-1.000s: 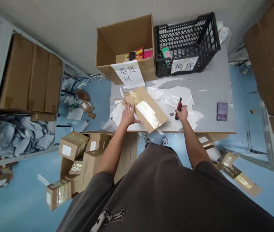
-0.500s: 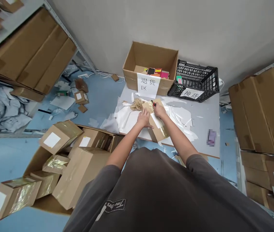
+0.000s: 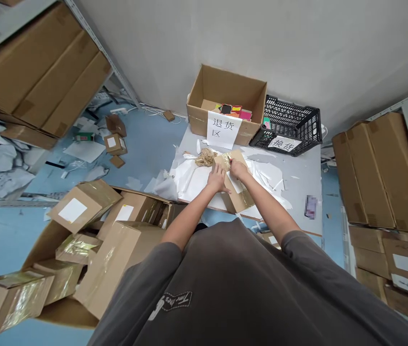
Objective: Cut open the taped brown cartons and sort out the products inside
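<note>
A taped cardboard box point(image 3: 244, 201) with a white label lies slanted on the grey table point(image 3: 297, 192). My left hand point(image 3: 217, 179) rests on the box's left side, fingers stretched and thumb out towards me. Further right, my right hand point(image 3: 239, 169) is closed over the taped top near the far end. It holds a small box cutter, mostly hidden by the fingers; only a trace of red shows. Crumpled brown paper point(image 3: 205, 157) sits just beyond the box, and torn white wrapping point(image 3: 192, 180) lies around and under it.
At the table's back stand an open carton point(image 3: 196, 120) with colourful packs and a black plastic crate point(image 3: 310, 129), both with paper signs. A large carton of taped boxes point(image 3: 59, 315) is at my left. Shelves with cartons point(image 3: 369, 173) flank both sides.
My right hand has turned slightly over the box top, and the box cutter's red and black body, visible before, is now mostly covered. My left hand stays on the box. The view has shifted a little.
</note>
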`<state>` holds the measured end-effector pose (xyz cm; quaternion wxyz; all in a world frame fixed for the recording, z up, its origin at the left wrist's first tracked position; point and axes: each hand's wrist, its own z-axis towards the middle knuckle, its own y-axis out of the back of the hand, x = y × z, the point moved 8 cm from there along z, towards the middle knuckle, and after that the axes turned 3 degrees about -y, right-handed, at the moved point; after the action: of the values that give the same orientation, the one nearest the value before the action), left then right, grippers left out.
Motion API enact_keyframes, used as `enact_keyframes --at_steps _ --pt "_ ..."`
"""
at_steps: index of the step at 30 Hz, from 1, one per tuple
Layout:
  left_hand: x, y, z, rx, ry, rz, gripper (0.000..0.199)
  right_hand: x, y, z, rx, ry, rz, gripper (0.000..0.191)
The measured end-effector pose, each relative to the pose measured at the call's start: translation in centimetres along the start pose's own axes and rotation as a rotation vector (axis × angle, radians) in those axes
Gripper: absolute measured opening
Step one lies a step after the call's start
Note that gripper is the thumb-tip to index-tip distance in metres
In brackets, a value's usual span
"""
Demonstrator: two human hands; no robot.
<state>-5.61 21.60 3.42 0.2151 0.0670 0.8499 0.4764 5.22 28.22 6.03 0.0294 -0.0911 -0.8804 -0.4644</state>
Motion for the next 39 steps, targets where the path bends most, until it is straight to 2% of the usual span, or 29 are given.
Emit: enact_keyframes --at_steps 3,7,12,16,21,26,29,31,33,35,37,39 --pt "-0.1 0.1 0.1 0.023 0.016 -0.004 0.154 -0.1 0.2 -0.7 0.092 -0.032 0.008 0.048" --pt "0.0 0.0 0.1 0.037 0.042 0.023 0.152 -1.6 -0.3 -2.9 0.219 -0.063 0.011 0.055" --pt "0.2 -0.2 0.3 0.025 0.051 0.056 0.154 -5.2 -2.8 -7.2 0.297 -0.1 -0.032 0.034" --pt "0.3 -0.1 0.5 0.02 0.055 0.067 0.152 -8.6 -5.3 -11.6 0.332 -0.116 -0.008 0.042" --pt "0.1 0.2 0.5 -0.008 0.049 0.076 0.153 -12.0 -6.9 -16.5 0.306 -0.082 0.013 0.037" --pt "-0.1 0.6 0.6 -0.011 0.063 0.082 0.154 -12.9 -8.0 -18.8 0.297 -0.059 -0.006 0.038" --pt "-0.9 0.6 0.4 -0.024 0.062 0.071 0.153 -13.8 -8.3 -19.4 0.258 -0.05 -0.015 0.045" --pt "-1.9 0.6 0.1 -0.052 0.065 0.054 0.152 -15.7 -8.3 -19.7 0.241 -0.064 -0.011 0.044" --pt "-2.8 0.4 -0.3 -0.08 0.089 0.038 0.152 -18.4 -8.0 -19.8 0.211 -0.089 -0.003 0.033" --pt "-3.4 0.1 -0.8 -0.093 0.123 0.028 0.151 -21.1 -7.4 -19.4 0.133 -0.121 0.04 0.024" --pt "-3.8 -0.2 -1.2 -0.083 0.149 0.028 0.151 -23.2 -6.7 -18.7 0.014 -0.162 0.151 0.029" --pt "-4.0 -0.7 -1.8 -0.061 0.166 0.038 0.149 -24.0 -6.6 -17.5 -0.084 -0.197 0.318 0.038"
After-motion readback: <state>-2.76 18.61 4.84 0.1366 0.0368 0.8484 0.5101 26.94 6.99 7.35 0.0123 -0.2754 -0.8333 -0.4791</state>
